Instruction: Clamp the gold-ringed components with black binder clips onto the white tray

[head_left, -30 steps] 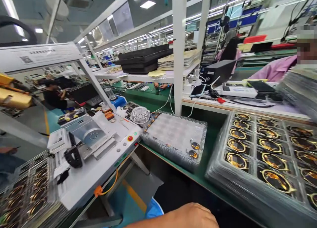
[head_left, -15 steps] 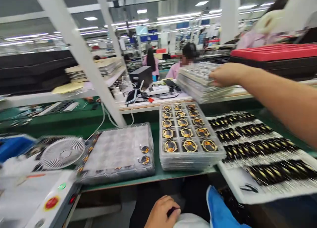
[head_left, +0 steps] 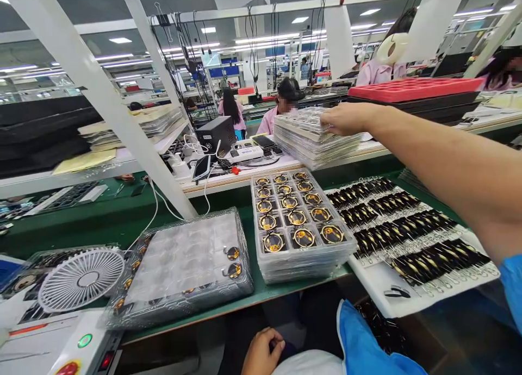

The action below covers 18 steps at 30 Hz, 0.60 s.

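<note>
Where the right hand (head_left: 345, 118) rests: against the upper edge of the clear-tray stack (head_left: 302, 142) on the raised shelf (head_left: 285, 162); the fingers bend over that edge, perhaps because it is the easiest part to take hold of, though the underside is hidden and I cannot tell whether they are clamped on a tray.
Left hand (head_left: 263, 352): down at the lap, loosely curled, thumb apart from the fingers, nothing seen in it.
Filled trays (head_left: 302, 267): stacked on the green bench (head_left: 256, 294) right before the person, likely for short reach; compartments keep the gold-rimmed pieces (head_left: 297, 217) from rubbing.
Covered trays (head_left: 204, 296): just left of these, a translucent sheet (head_left: 183, 261) on top, probably as protection; two round pieces (head_left: 234, 270) lie toward its right side.
White slab (head_left: 381, 300): at the right, jutting past the bench front; dark pieces (head_left: 420, 262) lie in rows, presumably so they stay untangled.
</note>
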Motion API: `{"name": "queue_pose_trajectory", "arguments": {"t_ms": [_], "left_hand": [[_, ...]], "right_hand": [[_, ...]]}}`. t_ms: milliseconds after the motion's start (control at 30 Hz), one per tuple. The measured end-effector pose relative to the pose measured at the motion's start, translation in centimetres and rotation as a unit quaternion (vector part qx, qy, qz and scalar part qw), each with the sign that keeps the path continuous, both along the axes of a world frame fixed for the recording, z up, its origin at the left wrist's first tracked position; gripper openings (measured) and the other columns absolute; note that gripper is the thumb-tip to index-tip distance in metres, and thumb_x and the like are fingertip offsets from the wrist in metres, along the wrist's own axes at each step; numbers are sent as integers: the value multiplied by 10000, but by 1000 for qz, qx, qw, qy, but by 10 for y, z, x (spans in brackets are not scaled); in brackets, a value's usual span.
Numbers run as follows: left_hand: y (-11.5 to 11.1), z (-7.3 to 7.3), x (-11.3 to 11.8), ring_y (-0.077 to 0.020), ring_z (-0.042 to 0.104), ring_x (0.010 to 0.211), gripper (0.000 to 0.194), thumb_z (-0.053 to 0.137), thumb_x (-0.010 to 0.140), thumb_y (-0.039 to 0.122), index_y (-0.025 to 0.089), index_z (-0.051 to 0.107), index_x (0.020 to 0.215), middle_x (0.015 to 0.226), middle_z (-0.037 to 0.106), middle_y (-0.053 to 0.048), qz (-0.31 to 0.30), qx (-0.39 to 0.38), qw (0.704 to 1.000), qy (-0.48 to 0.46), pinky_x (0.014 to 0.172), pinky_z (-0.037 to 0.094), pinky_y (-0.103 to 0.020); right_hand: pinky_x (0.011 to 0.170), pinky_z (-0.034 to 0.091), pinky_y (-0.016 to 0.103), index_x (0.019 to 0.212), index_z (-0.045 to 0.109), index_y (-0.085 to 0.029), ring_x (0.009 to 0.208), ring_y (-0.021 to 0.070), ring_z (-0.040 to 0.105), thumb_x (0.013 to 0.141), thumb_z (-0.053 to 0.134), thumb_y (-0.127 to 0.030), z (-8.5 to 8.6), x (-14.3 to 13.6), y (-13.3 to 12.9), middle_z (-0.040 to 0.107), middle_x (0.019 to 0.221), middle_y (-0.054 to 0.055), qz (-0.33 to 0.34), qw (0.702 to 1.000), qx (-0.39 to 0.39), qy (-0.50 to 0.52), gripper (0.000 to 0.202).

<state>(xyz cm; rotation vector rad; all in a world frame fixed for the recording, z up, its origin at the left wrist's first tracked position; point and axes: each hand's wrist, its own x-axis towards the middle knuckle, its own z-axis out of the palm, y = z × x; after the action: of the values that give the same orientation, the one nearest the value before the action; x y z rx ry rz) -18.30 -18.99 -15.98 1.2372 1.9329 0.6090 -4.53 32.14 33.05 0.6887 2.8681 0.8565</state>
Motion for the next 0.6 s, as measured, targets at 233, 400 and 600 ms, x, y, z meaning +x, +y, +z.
{"name": "queue_pose_trajectory", "arguments": {"t_ms": [233,400,600], "left_hand": [[0,-16,-4,-216,702,899,163,616,864,340,231,725,915,916,754,-32,13,23,1000,1,834,512,-314],[2,-23,-4,-232,697,913,148,649,824,327,242,730,914,919,752,-30,46,0,999,10,836,517,-324],[1,-18,1,-242,687,907,164,691,803,327,244,743,935,942,734,-48,100,-26,995,-2,858,526,-334]], "right_hand": [[741,343,330,1036,662,-45,948,194,637,938,691,-423,15,-2,2,704,1092,231,-20,994,-7,109,392],[670,354,297,906,705,-75,706,112,540,911,720,-397,29,2,3,742,887,129,-74,971,-112,198,322],[754,438,326,1134,740,-78,839,183,624,846,797,-322,22,-3,10,748,1039,161,-59,968,-163,179,382]]}}
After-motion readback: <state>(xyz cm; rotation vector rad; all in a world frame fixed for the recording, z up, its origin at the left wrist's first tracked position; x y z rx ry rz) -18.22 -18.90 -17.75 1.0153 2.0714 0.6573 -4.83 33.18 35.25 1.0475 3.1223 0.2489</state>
